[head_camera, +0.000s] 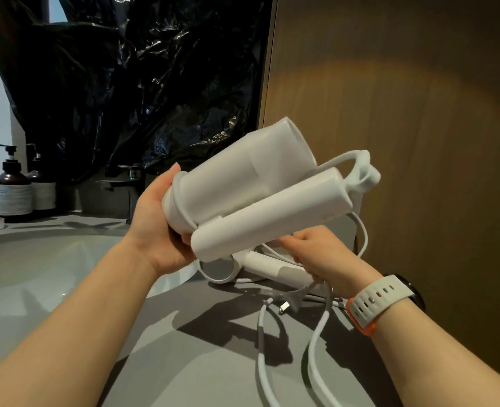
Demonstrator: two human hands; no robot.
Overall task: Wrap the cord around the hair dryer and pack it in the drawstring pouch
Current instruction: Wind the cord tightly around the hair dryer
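Head view: the hair dryer [243, 189], its handle folded against the barrel, is held in the air above the bench [213, 365]. The left hand [155, 230] grips the barrel's rear end, fingers curled round it. One turn of the cord [319, 329] circles that end. The right hand [322, 257] pinches the cord below the handle. The plug [291, 302] hangs near the bench.

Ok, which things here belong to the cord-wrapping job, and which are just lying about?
Job in hand:
- hair dryer, gripped by the left hand
- cord, held by the right hand
- plug
- no pouch in view

Lying about:
- pump bottles
- faucet
- sink
- black plastic sheet
- white dryer-shaped item on the counter
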